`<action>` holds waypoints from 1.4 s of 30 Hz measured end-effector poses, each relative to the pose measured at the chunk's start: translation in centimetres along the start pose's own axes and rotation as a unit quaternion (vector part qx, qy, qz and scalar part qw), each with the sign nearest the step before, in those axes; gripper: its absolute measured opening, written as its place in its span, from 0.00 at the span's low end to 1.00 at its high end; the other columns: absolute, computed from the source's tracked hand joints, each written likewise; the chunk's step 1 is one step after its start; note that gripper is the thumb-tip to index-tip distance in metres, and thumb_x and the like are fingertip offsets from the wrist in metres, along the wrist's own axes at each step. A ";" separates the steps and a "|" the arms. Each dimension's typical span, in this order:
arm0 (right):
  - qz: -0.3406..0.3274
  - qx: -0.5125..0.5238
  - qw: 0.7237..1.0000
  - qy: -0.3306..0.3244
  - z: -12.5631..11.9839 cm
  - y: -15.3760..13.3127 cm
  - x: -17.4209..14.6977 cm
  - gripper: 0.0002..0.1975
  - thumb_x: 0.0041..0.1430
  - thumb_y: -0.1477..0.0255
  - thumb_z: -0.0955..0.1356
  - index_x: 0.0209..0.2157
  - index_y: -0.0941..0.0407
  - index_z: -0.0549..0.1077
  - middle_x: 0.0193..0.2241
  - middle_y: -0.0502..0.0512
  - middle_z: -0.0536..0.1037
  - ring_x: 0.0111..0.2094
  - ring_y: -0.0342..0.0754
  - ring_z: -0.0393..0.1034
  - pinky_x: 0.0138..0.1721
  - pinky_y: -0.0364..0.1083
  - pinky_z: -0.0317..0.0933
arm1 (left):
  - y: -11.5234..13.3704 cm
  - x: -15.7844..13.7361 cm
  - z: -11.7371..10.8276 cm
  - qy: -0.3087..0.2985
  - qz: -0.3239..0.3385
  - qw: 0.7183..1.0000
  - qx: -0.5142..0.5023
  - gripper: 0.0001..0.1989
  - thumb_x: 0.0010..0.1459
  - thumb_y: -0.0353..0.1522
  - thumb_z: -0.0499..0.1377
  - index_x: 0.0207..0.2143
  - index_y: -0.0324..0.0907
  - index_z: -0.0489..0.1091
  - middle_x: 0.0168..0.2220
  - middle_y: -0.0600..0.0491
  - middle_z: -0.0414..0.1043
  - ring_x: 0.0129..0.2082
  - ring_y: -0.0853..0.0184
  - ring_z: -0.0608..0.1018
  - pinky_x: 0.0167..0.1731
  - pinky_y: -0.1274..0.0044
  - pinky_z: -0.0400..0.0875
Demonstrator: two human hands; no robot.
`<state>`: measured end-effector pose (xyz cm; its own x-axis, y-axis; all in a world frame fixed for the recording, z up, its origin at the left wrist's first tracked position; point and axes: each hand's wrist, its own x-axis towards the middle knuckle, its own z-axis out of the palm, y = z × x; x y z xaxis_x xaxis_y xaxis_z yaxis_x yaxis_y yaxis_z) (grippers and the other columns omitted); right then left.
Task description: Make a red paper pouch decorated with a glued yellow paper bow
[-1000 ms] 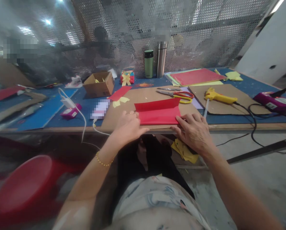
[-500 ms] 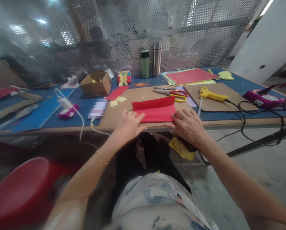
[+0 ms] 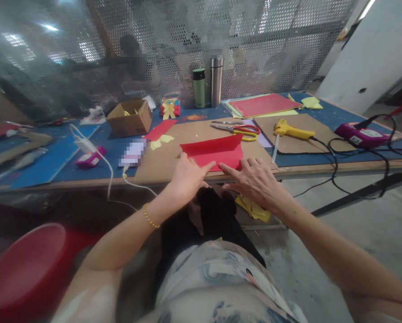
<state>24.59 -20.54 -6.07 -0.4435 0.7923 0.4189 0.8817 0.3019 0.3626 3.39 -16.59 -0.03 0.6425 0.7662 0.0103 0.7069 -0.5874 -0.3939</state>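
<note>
A folded sheet of red paper (image 3: pixel 217 157) lies on brown cardboard at the table's front edge, its far flap standing up. My left hand (image 3: pixel 187 179) holds its left side, fingers bent over it and the thumb pressing near the front fold. On the other side my right hand (image 3: pixel 253 179) grips the near right corner, its thumb reaching in along the same fold. The two thumb tips are close together. Just beyond the paper are scissors with red handles (image 3: pixel 248 130) and a yellow-handled pair (image 3: pixel 250 137). Parts of the fingertips are hidden.
A yellow glue gun (image 3: pixel 293 130) rests on cardboard at the right, its cord running to a purple box (image 3: pixel 362 136). Further back are a carton (image 3: pixel 130 121), a green cup (image 3: pixel 199 89), a steel flask (image 3: pixel 216 83) and red sheets (image 3: pixel 263 105). A red stool (image 3: pixel 29 264) stands lower left.
Both thumbs have moved inward along the paper's near edge and are now closer together. The view has shifted slightly. The red paper stays folded in the same place.
</note>
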 end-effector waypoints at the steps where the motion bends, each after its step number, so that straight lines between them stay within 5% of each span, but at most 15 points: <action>1: 0.000 0.001 1.000 -0.003 0.0 -0.1 -0.1 0.30 0.69 0.52 0.67 0.67 0.50 0.69 0.37 0.64 0.77 0.39 0.58 0.65 0.43 0.52 0.53 | 0.1 -0.1 0.0 -0.007 -0.006 1.000 -0.002 0.38 0.63 0.45 0.67 0.72 0.46 0.61 0.41 0.38 0.82 0.46 0.50 0.80 0.55 0.62 0.60; 12: 0.013 0.025 0.999 0.038 1.1 2.4 -2.5 0.23 0.72 0.60 0.66 0.57 0.64 0.73 0.55 0.72 0.78 0.51 0.61 0.69 0.50 0.53 0.58 | 0.8 -0.5 0.5 -0.026 -0.021 0.999 0.020 0.45 0.62 0.46 0.67 0.75 0.44 0.54 0.43 0.35 0.80 0.49 0.48 0.78 0.53 0.64 0.61; 19: 0.031 0.033 0.997 0.059 1.5 2.9 -3.3 0.21 0.72 0.61 0.66 0.57 0.62 0.73 0.55 0.70 0.79 0.52 0.60 0.71 0.52 0.53 0.62 | 0.9 -0.6 0.4 -0.017 -0.029 0.999 0.020 0.44 0.62 0.45 0.68 0.74 0.44 0.56 0.40 0.37 0.81 0.47 0.49 0.78 0.49 0.66 0.62; 26: 0.078 0.095 0.987 0.105 1.6 1.6 -2.2 0.31 0.73 0.59 0.64 0.67 0.66 0.65 0.64 0.76 0.72 0.64 0.66 0.66 0.61 0.61 0.62 | 0.8 -0.6 1.2 0.001 -0.026 0.999 0.020 0.45 0.61 0.45 0.69 0.74 0.44 0.56 0.41 0.38 0.80 0.47 0.50 0.78 0.51 0.65 0.63; 32: -0.015 0.196 0.977 0.086 3.0 -0.9 0.1 0.29 0.73 0.62 0.64 0.69 0.63 0.65 0.65 0.73 0.71 0.66 0.63 0.66 0.68 0.63 0.58 | 1.5 -0.8 1.2 -0.008 -0.047 0.999 0.020 0.43 0.63 0.43 0.67 0.75 0.43 0.54 0.46 0.33 0.80 0.50 0.48 0.79 0.53 0.61 0.65; 37: -0.016 0.210 0.974 0.077 4.1 -1.3 0.2 0.28 0.73 0.64 0.64 0.68 0.61 0.67 0.67 0.72 0.70 0.66 0.63 0.66 0.68 0.64 0.59 | 2.8 -1.9 2.8 0.035 -0.100 0.994 0.021 0.39 0.68 0.38 0.62 0.75 0.41 0.52 0.53 0.30 0.78 0.57 0.43 0.78 0.59 0.54 0.65; 42: -0.017 0.214 0.973 0.084 4.1 -1.2 -0.1 0.28 0.72 0.65 0.65 0.69 0.60 0.67 0.66 0.71 0.70 0.66 0.63 0.67 0.68 0.64 0.60 | 4.1 -3.0 4.0 0.038 -0.159 0.987 0.008 0.39 0.66 0.38 0.63 0.73 0.29 0.55 0.66 0.23 0.66 0.68 0.37 0.68 0.66 0.49 0.60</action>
<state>24.25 -18.78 -9.94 -0.4621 0.6904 0.5566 0.8361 0.5484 0.0139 3.19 -20.20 -5.37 0.4105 0.8886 0.2049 0.8719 -0.3166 -0.3737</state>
